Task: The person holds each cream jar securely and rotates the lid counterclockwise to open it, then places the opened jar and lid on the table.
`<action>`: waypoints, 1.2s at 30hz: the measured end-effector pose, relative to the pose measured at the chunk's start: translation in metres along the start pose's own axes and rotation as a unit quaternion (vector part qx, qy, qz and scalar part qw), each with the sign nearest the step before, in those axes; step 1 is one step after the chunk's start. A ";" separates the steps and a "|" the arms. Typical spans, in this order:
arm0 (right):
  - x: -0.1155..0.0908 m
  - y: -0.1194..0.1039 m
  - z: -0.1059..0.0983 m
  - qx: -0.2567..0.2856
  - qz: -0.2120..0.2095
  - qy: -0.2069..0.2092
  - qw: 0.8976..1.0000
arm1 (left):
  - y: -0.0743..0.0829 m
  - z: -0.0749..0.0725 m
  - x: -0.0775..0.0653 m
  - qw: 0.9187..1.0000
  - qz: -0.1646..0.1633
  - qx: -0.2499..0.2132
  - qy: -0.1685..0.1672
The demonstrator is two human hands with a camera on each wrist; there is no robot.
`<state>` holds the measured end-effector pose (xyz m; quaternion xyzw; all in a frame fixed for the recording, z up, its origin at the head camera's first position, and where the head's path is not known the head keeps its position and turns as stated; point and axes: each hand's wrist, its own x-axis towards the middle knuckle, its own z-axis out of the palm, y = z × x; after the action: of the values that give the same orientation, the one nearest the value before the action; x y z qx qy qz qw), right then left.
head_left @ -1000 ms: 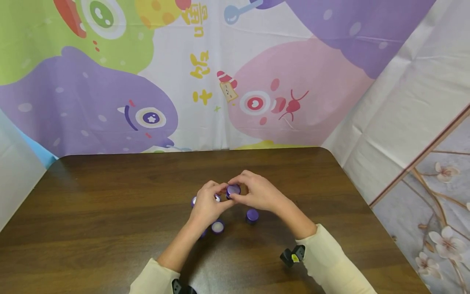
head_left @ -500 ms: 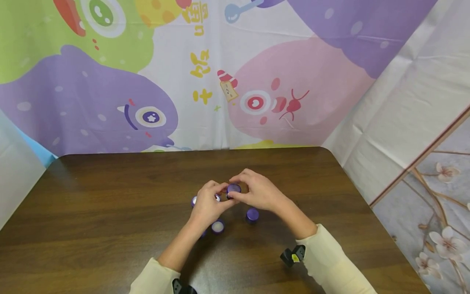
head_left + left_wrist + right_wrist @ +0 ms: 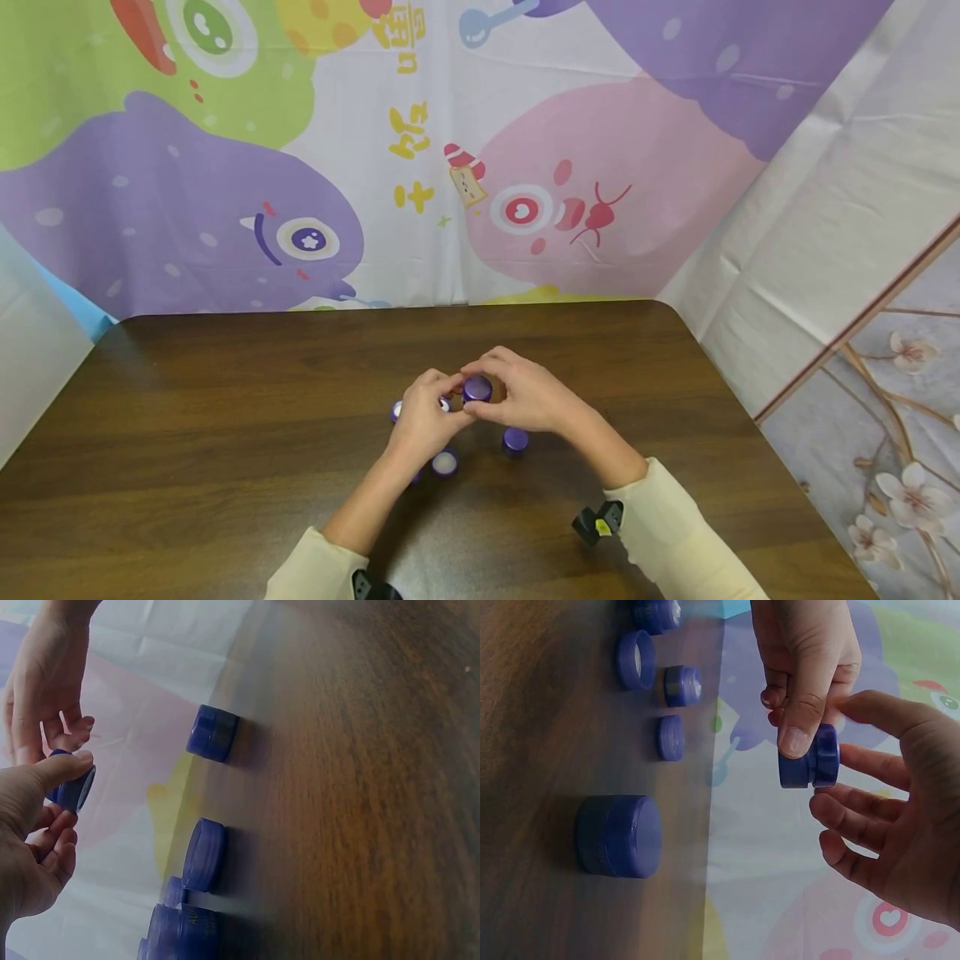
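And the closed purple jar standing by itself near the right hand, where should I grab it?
Probably round its curved side: the closed purple jar stands upright, so it can be pinched from opposite sides. Coming down from above seems easiest, since nothing covers its flat-topped lid and the right hand is close by.

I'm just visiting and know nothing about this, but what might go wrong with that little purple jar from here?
The held jar might slip: the left hand pinches it in midair above the table. Its lid may not be fully tight, as a groove shows between them. Lowering it could knock the white-topped jar.
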<state>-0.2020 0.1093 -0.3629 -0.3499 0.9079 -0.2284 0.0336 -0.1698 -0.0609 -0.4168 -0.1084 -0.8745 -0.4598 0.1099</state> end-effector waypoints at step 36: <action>-0.001 -0.002 -0.002 -0.025 0.005 -0.022 0.999 | -0.001 0.003 0.000 1.000 0.009 -0.010 0.002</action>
<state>-0.2011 0.1097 -0.3600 -0.3513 0.9139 -0.1979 0.0460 -0.1702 -0.0593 -0.4193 -0.1165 -0.8687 -0.4675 0.1153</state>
